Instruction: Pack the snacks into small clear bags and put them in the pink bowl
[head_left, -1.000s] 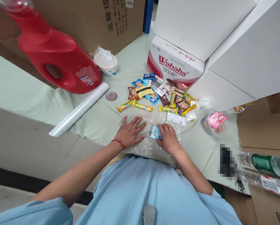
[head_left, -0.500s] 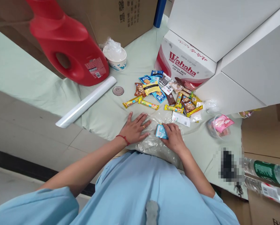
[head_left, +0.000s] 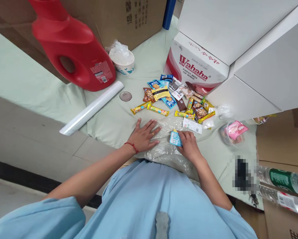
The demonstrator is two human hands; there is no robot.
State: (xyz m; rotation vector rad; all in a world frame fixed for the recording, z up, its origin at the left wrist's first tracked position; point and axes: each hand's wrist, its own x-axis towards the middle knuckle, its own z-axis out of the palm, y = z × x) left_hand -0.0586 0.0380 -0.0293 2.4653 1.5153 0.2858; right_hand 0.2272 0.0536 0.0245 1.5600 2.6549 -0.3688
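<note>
My left hand lies flat with spread fingers on a see-through plastic bag at the near edge of the bed-like surface. A small light blue snack packet with a white label is gripped at its right side by my right hand, over the same plastic. Just beyond the hands is a loose pile of wrapped snacks: yellow stick packets, a white packet, a brown cookie packet and a blue packet. The fingertips under the light blue packet are hidden.
On the left stand a red detergent bottle and a paper bowl with crumpled plastic; a white roll and round grey disc lie nearby. A Wahaha carton is behind the snacks. A plastic tub and bottles are right.
My right hand has slid slightly to the right with the light blue packet, across the plastic bag. My left hand stays in place.
</note>
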